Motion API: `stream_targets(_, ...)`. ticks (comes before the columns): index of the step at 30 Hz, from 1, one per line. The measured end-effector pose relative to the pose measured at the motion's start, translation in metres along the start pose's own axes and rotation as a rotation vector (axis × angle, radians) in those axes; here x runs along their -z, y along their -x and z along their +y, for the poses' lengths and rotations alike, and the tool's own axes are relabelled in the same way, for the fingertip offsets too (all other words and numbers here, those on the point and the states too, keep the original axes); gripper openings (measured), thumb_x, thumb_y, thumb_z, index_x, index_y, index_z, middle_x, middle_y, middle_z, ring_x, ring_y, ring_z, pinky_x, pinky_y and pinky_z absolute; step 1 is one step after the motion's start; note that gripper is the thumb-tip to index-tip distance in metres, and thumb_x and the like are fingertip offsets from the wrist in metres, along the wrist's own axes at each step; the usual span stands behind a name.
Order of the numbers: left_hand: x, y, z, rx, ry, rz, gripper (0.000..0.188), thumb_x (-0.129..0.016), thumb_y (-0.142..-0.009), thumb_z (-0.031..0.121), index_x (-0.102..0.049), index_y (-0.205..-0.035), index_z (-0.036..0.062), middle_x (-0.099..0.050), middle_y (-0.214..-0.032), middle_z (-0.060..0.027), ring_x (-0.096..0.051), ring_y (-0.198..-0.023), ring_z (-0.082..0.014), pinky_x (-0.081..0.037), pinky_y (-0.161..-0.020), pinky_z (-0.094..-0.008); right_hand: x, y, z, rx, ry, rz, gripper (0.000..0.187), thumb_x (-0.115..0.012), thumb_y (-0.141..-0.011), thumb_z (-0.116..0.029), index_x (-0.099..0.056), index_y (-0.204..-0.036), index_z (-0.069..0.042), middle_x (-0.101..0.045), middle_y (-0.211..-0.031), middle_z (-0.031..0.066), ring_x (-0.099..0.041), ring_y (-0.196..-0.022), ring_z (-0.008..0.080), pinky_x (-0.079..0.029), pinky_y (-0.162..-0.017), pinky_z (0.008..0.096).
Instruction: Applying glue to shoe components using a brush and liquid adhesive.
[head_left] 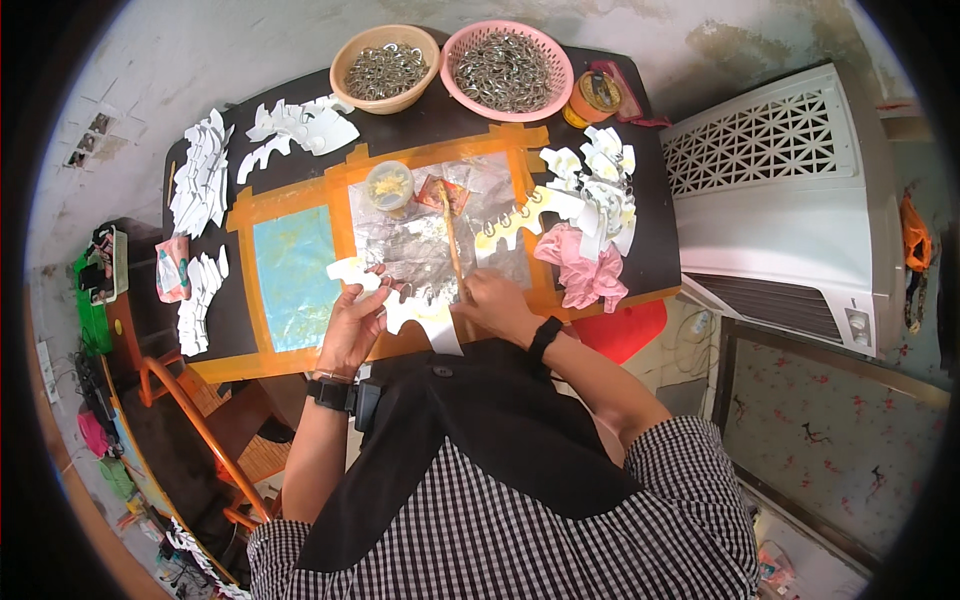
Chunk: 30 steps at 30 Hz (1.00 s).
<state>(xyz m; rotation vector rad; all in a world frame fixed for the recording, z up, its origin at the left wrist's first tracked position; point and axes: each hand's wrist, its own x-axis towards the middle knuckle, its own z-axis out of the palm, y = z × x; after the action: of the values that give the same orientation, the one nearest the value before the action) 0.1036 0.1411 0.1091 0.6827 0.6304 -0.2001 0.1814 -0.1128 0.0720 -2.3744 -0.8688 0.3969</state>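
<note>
My left hand [352,322] pinches a white scalloped strip [432,325] near its left end. Metal rings sit along the strip's upper edge, and yellowish smears mark its face. The strip hangs at the table's front edge, just above my lap. My right hand [492,305] is closed round the lower end of a long wooden stick [451,235]. The stick's far end lies over a small red square [443,196] with yellow paste on it. Left of that stands a clear round tub [390,186] of yellow matter. Another ringed white strip [518,220] lies right of the stick.
At the back are a tan basket [345,50] and a pink basket [561,75], both full of metal rings. White strips [200,175] lie stacked at left, more [607,180] pile at right by a pink cloth [580,268]. A white air cooler [780,200] stands right of the table.
</note>
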Motion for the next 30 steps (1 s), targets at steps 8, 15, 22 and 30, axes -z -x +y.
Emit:
stream_targets(8,0.037,0.007,0.013,0.092,-0.196,-0.067,0.035,-0.061,-0.094,-0.002,-0.056,-0.128,0.0013,-0.067,-0.117,-0.0125,-0.069,-0.103,-0.0185,-0.060,-0.075,-0.0253,0.074,-0.056,0.055,-0.178,0.427,0.323,0.016,-0.059,-0.079,-0.004,-0.066,-0.094,-0.003,-0.065,-0.095,0.0159,-0.057,-0.098,0.0379,-0.044,-0.086,0.0486)
stream_targets(15,-0.032,0.027,0.010,0.151,-0.125,-0.124,0.040,-0.057,-0.091,-0.008,-0.052,-0.130,-0.0002,-0.065,-0.117,-0.0129,-0.069,-0.106,-0.0268,-0.060,-0.089,-0.0321,0.091,-0.083,0.109,-0.544,0.599,0.057,0.025,-0.064,-0.082,-0.011,-0.070,-0.105,-0.004,-0.070,-0.111,0.0126,-0.058,-0.114,0.0329,-0.039,-0.096,0.0506)
stream_targets(22,-0.088,-0.002,-0.010,0.129,-0.170,-0.099,0.024,-0.059,-0.089,-0.007,-0.052,-0.109,0.0038,-0.067,-0.111,-0.0146,-0.072,-0.092,-0.0215,-0.060,-0.079,-0.0285,0.110,-0.062,0.107,-0.455,0.172,0.031,0.022,-0.071,-0.078,-0.024,-0.073,-0.088,-0.005,-0.073,-0.087,0.0133,-0.070,-0.086,0.0284,-0.053,-0.073,0.0379)
stream_targets(30,-0.126,-0.083,-0.050,0.131,-0.256,-0.177,0.037,-0.057,-0.086,-0.005,-0.054,-0.122,-0.0001,-0.063,-0.102,-0.0075,-0.058,-0.079,-0.0121,-0.046,-0.063,-0.0238,0.169,0.065,0.073,-0.443,-1.152,0.360,0.008,-0.055,-0.088,-0.004,-0.058,-0.095,-0.001,-0.066,-0.097,0.0058,-0.061,-0.083,0.0101,-0.049,-0.072,0.0243)
